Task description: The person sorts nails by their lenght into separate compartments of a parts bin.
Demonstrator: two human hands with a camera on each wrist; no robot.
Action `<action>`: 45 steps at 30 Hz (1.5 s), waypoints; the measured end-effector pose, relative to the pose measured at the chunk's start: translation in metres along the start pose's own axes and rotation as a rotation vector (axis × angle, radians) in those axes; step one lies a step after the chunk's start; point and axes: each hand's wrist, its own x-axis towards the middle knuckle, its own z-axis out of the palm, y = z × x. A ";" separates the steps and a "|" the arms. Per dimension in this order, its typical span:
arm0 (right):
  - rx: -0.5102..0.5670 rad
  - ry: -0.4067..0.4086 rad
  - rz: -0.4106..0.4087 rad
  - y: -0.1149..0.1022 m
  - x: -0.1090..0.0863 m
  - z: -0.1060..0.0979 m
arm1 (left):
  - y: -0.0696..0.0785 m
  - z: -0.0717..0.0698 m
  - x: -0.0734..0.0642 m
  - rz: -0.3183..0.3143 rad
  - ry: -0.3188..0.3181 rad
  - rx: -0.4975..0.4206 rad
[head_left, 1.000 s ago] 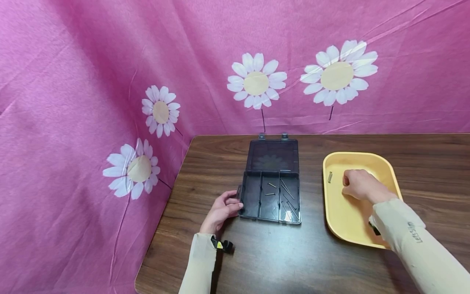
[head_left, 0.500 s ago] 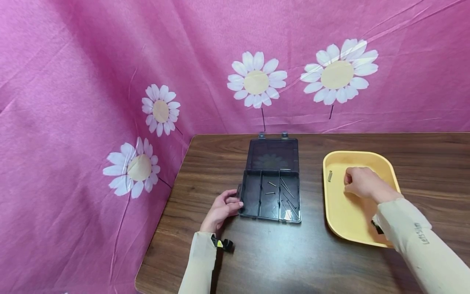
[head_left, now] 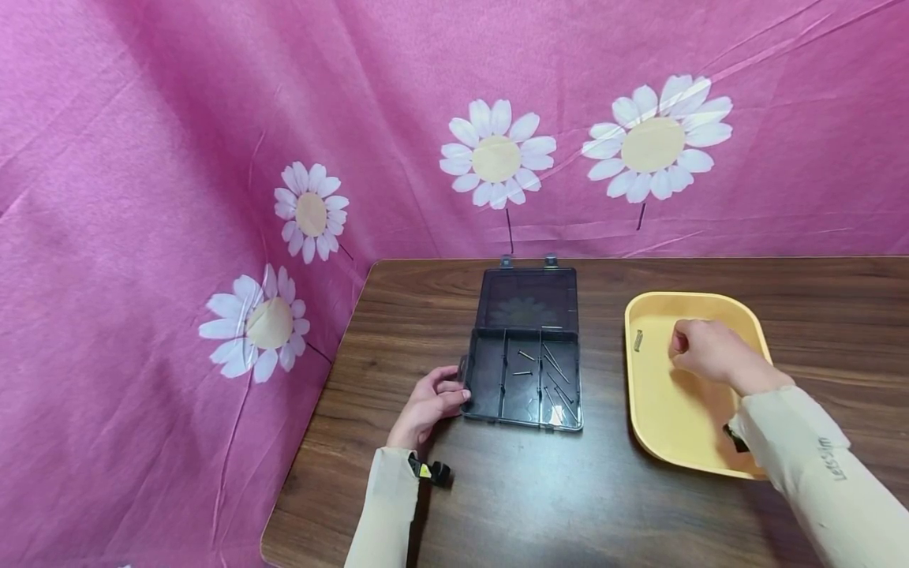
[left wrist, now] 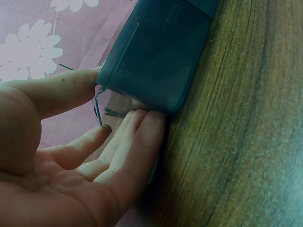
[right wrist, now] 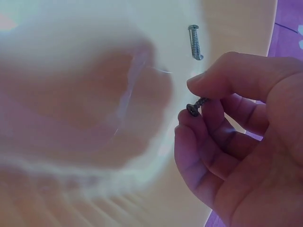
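Note:
In the right wrist view, my right hand (right wrist: 236, 137) pinches a small dark screw (right wrist: 193, 109) between thumb and fingers, its head showing. In the head view, this hand is over the yellow tray (head_left: 642, 426). What look like two screws (right wrist: 195, 42) lie side by side on the tray floor near its left wall. My left hand (head_left: 429, 402) holds the left side of a dark see-through compartment box (head_left: 486, 379), thumb at the rim and fingers against the side below. Its middle compartment has two short brass-coloured screws (head_left: 524, 373); the right one has several long thin screws or nails (head_left: 557, 364).
The box's lid (head_left: 528, 300) lies folded back toward the curtain. Everything stands on a dark wooden table (head_left: 518, 505), whose left edge slants toward me. A pink curtain (head_left: 398, 118) with white daisies hangs along the back and left.
My right hand has shifted slightly right and up within the tray, its sleeve moving right as well. The left hand and the box have stayed in place.

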 end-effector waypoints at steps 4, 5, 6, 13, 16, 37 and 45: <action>-0.001 0.014 0.001 -0.002 -0.001 -0.001 | -0.001 0.000 0.001 0.002 -0.001 -0.003; 0.000 0.017 -0.001 -0.002 -0.001 -0.002 | -0.001 -0.001 0.001 0.002 -0.001 -0.005; 0.000 0.022 -0.002 -0.002 -0.001 -0.002 | -0.002 -0.001 0.002 0.003 -0.002 -0.007; -0.003 0.065 -0.029 -0.004 -0.003 -0.003 | -0.003 -0.002 0.002 0.002 -0.001 -0.002; 0.002 0.084 -0.037 -0.007 -0.004 -0.004 | -0.003 -0.002 0.002 -0.006 0.003 -0.005; 0.029 0.246 -0.090 -0.025 -0.010 -0.016 | -0.001 -0.001 0.002 -0.007 0.006 -0.006; 0.057 0.304 -0.107 -0.039 -0.011 -0.018 | -0.002 -0.002 0.002 -0.005 0.001 -0.005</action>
